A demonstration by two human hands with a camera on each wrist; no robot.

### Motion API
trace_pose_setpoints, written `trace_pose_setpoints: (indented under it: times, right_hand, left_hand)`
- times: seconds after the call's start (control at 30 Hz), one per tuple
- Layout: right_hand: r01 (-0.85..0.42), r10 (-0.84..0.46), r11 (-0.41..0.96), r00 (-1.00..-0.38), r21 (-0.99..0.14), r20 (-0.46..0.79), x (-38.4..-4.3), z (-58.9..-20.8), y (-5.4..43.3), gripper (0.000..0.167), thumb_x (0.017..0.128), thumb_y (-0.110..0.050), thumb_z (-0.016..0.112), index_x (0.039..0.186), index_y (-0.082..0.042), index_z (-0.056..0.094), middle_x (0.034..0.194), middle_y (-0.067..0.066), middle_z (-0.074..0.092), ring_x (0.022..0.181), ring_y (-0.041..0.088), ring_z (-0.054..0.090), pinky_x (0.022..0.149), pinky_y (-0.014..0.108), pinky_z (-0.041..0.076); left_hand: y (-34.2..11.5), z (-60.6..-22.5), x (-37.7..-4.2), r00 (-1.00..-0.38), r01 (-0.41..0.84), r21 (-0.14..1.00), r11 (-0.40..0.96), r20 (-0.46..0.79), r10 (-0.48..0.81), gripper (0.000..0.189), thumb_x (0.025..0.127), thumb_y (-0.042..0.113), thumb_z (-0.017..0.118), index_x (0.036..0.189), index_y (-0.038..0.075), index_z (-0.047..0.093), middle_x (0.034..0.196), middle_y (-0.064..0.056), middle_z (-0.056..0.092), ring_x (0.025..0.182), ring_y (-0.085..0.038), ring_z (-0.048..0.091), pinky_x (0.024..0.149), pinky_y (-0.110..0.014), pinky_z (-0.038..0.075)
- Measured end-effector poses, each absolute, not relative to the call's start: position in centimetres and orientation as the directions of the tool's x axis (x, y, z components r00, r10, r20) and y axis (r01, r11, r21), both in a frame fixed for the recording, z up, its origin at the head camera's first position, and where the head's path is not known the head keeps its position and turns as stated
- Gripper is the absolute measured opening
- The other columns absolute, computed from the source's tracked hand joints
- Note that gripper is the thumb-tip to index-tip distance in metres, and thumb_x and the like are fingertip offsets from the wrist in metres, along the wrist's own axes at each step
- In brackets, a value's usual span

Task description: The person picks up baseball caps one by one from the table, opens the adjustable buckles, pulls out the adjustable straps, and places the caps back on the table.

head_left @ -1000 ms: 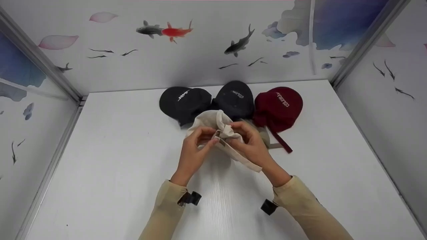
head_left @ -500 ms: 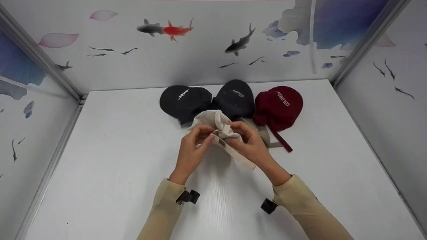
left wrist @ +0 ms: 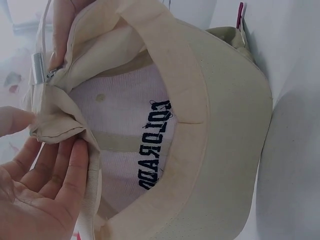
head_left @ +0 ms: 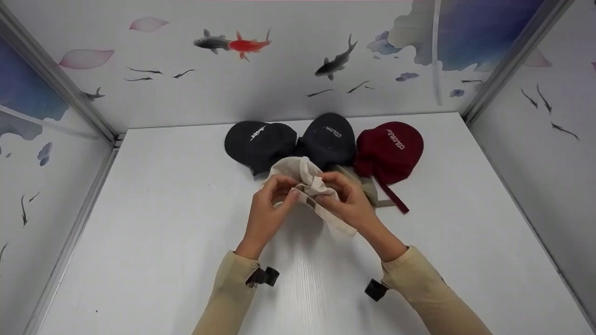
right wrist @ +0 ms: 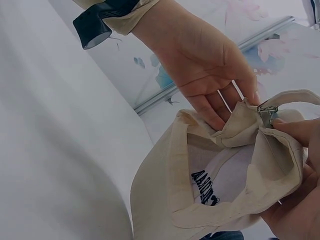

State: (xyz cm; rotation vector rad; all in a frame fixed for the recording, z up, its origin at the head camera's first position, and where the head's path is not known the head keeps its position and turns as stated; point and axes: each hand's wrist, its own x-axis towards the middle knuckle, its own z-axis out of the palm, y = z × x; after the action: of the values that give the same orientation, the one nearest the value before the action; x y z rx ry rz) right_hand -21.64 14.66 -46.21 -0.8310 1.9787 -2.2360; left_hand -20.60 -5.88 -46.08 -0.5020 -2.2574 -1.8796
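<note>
A beige baseball cap (head_left: 287, 168) is held up above the table between both hands, with dark COLORADO lettering visible inside its crown in the left wrist view. My left hand (head_left: 265, 214) pinches the cap's back edge beside the strap. Opposite it, my right hand (head_left: 357, 211) grips bunched cloth at the back of the cap, its thumb close to the metal buckle (right wrist: 268, 115). From the buckle the loose strap (head_left: 333, 221) hangs toward the right wrist. Fingers partly hide how the strap passes through the buckle.
Behind the hands lie a black cap (head_left: 260, 144), a dark navy cap (head_left: 329, 139) and a dark red cap (head_left: 391, 151), its strap trailing forward. An olive-khaki cap (head_left: 368, 188) is partly hidden by the right hand. Printed panels (head_left: 279, 97) surround the white table (head_left: 163, 223).
My left hand has shifted slightly left. The strap's free end has moved a little left and up, closer to the cap. The other caps stay put.
</note>
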Motion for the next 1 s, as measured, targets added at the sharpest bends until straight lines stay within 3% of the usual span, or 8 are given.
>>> trace_pose_setpoints:
  times: [0.33, 0.57, 1.0]
  right_hand:
    - [-0.327, -0.375, -0.213, -0.843, -0.921, 0.386, -21.69, -46.49, 14.73, 0.041, 0.091, 0.003, 0.066, 0.12, -0.025, 0.061, 0.114, -0.014, 0.07, 0.101, 0.001, 0.063, 0.083, 0.015, 0.052]
    - [-0.275, -0.366, -0.218, -0.867, -0.936, 0.34, -21.54, -46.57, 14.75, 0.039, 0.092, 0.002, 0.065, 0.119, -0.025, 0.062, 0.113, -0.014, 0.071, 0.101, 0.002, 0.063, 0.083, 0.016, 0.053]
    - [-0.244, -0.396, -0.227, -0.861, -0.943, 0.318, -21.47, -46.52, 14.73, 0.036, 0.094, -0.002, 0.064, 0.122, -0.024, 0.06, 0.116, -0.013, 0.07, 0.103, 0.003, 0.065, 0.083, 0.017, 0.055]
  left_hand:
    - [-5.29, -46.06, -20.44, -0.935, 0.351, 0.914, 0.204, 0.33, 0.133, 0.032, 0.088, 0.017, 0.077, 0.115, 0.005, 0.063, 0.11, -0.009, 0.069, 0.097, -0.019, 0.069, 0.084, -0.027, 0.057]
    - [-5.15, -45.89, -20.33, -0.93, 0.365, 0.902, 0.232, 0.345, 0.125, 0.026, 0.089, 0.016, 0.076, 0.109, 0.006, 0.064, 0.104, -0.009, 0.069, 0.09, -0.017, 0.068, 0.077, -0.023, 0.056]
    - [-5.53, -46.06, -20.66, -0.914, 0.406, 0.876, 0.26, 0.387, 0.123, 0.019, 0.091, 0.013, 0.074, 0.106, 0.006, 0.064, 0.102, -0.007, 0.069, 0.088, -0.016, 0.067, 0.078, -0.023, 0.056]
